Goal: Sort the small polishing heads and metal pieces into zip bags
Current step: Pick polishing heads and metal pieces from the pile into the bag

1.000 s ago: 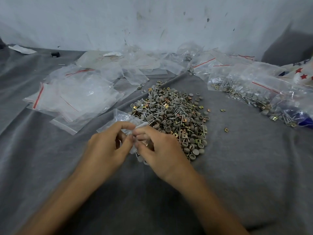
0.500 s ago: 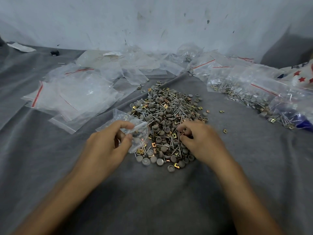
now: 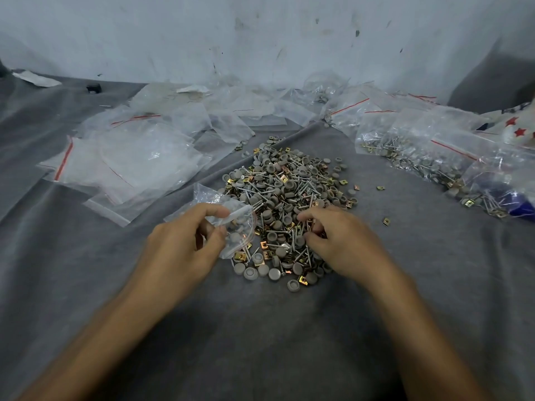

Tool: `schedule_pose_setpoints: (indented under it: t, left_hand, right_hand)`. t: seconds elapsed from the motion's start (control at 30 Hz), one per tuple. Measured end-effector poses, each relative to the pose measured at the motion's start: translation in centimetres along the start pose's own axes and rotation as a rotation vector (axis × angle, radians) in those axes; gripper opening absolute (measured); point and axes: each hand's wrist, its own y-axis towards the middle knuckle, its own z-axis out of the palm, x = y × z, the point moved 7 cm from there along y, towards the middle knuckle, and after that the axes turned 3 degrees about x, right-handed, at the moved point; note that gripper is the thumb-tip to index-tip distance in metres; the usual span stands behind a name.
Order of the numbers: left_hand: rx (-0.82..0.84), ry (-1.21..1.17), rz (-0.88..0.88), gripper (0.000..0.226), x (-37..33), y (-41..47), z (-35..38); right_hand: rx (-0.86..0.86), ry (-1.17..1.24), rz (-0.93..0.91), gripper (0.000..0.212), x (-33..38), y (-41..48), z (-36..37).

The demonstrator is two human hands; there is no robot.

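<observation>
Pieces lie heaped in front of me: a mound of grey round polishing heads, thin metal pins and small brass-coloured square clips (image 3: 289,192) sits in the middle of the grey cloth surface (image 3: 434,285). My left grip (image 3: 185,250) is at the near-left edge of that mound, thumb and forefinger curled round the mouth of a small clear zip bag with a red seal line (image 3: 234,224). The bag hangs partly open, its lower edge touches the heap, and a few grey heads show through the plastic. My right grip (image 3: 344,244) rests on the near-right side of the mound with its fingers bent down among the pieces. I cannot tell whether they have actually closed on anything, because the fingertips are buried in the heap. Two stray brass clips (image 3: 386,221) lie on the cloth off to the right, apart from the mound. To my left, a loose spread of empty clear zip bags with red strips (image 3: 130,160) runs back towards the marked white wall (image 3: 260,39). To my right, several filled clear bags holding the same heads, pins and clips (image 3: 419,146) lie overlapping. Beyond them, at the right edge, is a bit of white fabric with red stars (image 3: 518,128). Far back on the left are a small black object (image 3: 94,88) and a white paper scrap (image 3: 34,79).
</observation>
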Motion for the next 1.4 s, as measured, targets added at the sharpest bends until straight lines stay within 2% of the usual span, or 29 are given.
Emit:
schedule_pose_setpoints:
  t: [0.2, 0.33, 0.43, 0.5, 0.6, 0.7, 0.8, 0.97, 1.07, 1.2, 1.3, 1.4]
  left_hand:
    - [0.006, -0.019, -0.004, 0.020, 0.1, 0.0, 0.0]
    - [0.007, -0.017, 0.000, 0.020, 0.0, 0.0, 0.0]
    - [0.007, 0.000, 0.003, 0.020, 0.0, 0.0, 0.1]
    - [0.005, 0.005, 0.000, 0.021, 0.1, 0.0, 0.1]
    - [0.002, -0.010, -0.001, 0.021, 0.2, 0.1, 0.2]
    - [0.005, -0.017, -0.004, 0.021, 0.3, 0.1, 0.4]
    - [0.000, -0.014, 0.000, 0.021, 0.2, 0.0, 0.3]
    - [0.002, -0.002, 0.001, 0.021, 0.0, -0.1, 0.3]
    - [0.002, 0.012, 0.001, 0.020, -0.1, -0.1, 0.3]
    - [-0.010, 0.000, -0.004, 0.021, 0.1, 0.0, 0.1]
    - [-0.011, -0.002, -0.006, 0.021, 0.3, 0.0, 0.2]
    - [-0.009, -0.008, -0.002, 0.022, 0.4, 0.0, 0.2]
  right_hand:
    - [-0.007, -0.002, 0.018, 0.027, -0.2, 0.1, 0.1]
    - [-0.027, -0.043, 0.012, 0.007, 0.0, 0.2, 0.1]
    - [-0.018, -0.056, 0.002, 0.008, 0.1, 0.0, 0.1]
    - [-0.069, 0.014, -0.016, 0.007, 0.1, -0.2, -0.5]
    - [-0.181, 0.248, -0.086, 0.008, 1.6, -1.0, -1.5]
    - [-0.144, 0.383, -0.147, 0.007, 4.8, -1.3, -0.1]
    - [-0.136, 0.342, -0.200, 0.006, 7.4, -1.0, 1.7]
    - [-0.246, 0.064, -0.325, 0.010, 9.9, -1.2, 3.3]
    - [-0.241, 0.047, -0.351, 0.018, 10.2, -1.1, 3.7]
    - [-0.223, 0.256, -0.253, 0.007, 7.9, -0.3, 1.6]
    - [-0.249, 0.139, -0.065, 0.010, 3.5, -0.1, -0.3]
    - [-0.184, 0.004, 0.117, 0.016, -0.3, -0.5, -0.7]
